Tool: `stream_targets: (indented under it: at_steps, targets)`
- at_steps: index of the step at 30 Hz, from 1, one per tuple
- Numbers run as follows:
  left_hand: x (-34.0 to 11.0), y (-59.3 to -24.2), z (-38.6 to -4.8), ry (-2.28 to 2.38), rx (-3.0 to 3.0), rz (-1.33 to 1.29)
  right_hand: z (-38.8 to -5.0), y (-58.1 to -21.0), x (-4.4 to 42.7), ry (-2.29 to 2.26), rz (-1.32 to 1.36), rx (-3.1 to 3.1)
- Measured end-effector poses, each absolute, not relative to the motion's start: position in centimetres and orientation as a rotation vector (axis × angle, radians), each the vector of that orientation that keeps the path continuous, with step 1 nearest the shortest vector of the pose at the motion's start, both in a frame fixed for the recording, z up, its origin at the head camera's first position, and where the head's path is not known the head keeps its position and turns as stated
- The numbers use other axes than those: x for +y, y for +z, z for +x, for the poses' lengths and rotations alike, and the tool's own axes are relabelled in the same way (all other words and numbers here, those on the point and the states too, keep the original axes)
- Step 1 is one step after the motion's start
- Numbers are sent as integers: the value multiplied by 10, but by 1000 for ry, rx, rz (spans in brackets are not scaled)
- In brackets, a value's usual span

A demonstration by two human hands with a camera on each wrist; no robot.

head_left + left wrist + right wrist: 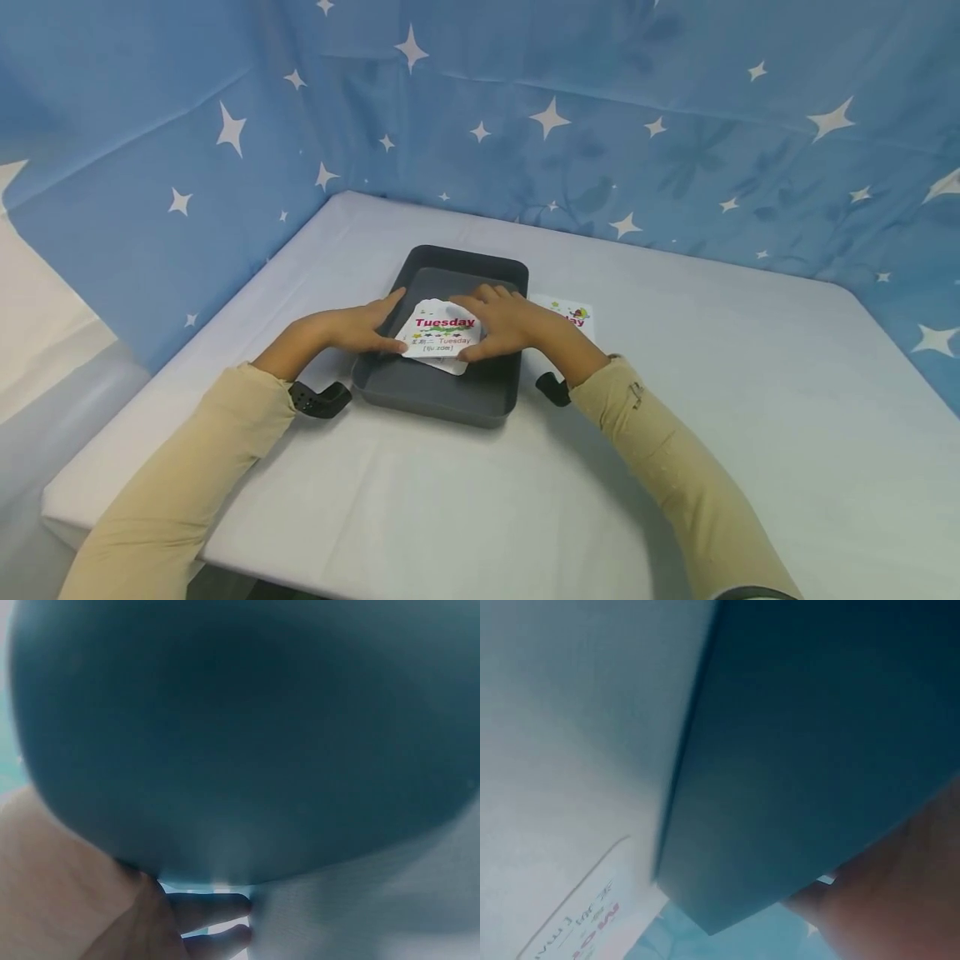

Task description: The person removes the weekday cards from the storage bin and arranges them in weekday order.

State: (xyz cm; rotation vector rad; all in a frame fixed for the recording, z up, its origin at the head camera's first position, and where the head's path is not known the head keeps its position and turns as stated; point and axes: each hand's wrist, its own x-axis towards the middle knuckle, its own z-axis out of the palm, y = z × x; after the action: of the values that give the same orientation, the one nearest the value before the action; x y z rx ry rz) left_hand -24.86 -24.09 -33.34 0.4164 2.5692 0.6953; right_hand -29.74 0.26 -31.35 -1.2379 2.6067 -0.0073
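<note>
A white flashcard (442,328) printed "Tuesday" is tilted up inside the dark grey tray (431,408), with another card's edge (444,365) showing below it. My right hand (513,325) holds its right side, thumb at the lower corner and index finger near the top. At the lower left corner, the thumb of my left hand (358,327) touches the card, its other fingers stretched out over the tray's left side. The tray wall (240,750) hides most of the left hand in the left wrist view, and the tray side (795,780) blocks the right wrist view.
Another printed card (581,315) lies on the white tablecloth (712,350), just right of the tray and partly behind my right hand. A blue curtain (480,92) with white stars hangs behind the table. Dark wrist devices (321,401) sit close to the tray's sides.
</note>
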Motion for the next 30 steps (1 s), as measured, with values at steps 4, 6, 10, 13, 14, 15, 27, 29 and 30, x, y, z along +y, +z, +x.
stream_targets:
  at_steps: [4, 6, 10, 13, 14, 15, 27, 29, 30]
  targets:
    - [-241, -335, -248, 715, 2572, 428, -297, -314, 5, -16, -1198, 2599]
    - [-241, -336, -248, 723, 2569, 437, -297, -314, 6, -13, -1181, 2605]
    - [-240, -338, -249, 726, 2571, 453, -298, -314, 9, -70, -1170, 2623]
    - [-240, -338, -249, 732, 2568, 458, -297, -312, 13, -128, -1197, 2627]
    - [-241, -338, -249, 729, 2569, 458, -297, -311, 16, -141, -1204, 2631]
    - [-241, -338, -248, 729, 2567, 458, -297, -310, 18, -159, -1210, 2637]
    - [-241, -329, -245, 705, 2573, 473, -307, -297, 105, -416, -932, 2769]
    - [-241, -329, -245, 706, 2572, 477, -309, -298, 125, -438, -886, 2775]
    - [-242, -329, -245, 713, 2570, 479, -310, -298, 135, -437, -859, 2778]
